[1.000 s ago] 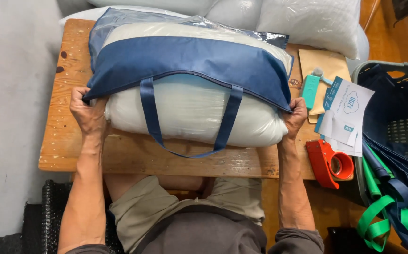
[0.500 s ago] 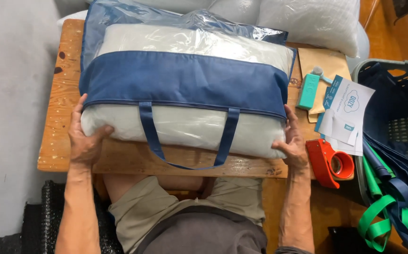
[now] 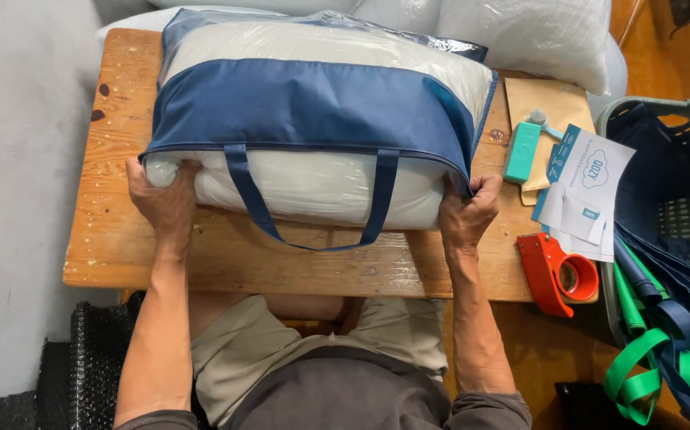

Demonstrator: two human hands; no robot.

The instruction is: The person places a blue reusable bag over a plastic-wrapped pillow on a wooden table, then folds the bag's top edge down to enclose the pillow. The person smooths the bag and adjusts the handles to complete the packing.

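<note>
Both hands [image 3: 166, 199] shifted inward | gripping pillow bag [image 3: 313, 111] corners

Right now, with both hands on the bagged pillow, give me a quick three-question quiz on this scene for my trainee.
1. True or false: the left hand and right hand grip opposite near corners of the pillow bag.
2. Which lies nearest the right hand? A) tape dispenser B) laundry basket C) green straps
3. Fill in: the bag's two carry handles hang toward the ____ edge of the wooden table.

Key: 1 true; 2 A; 3 near (the person's side).
</note>
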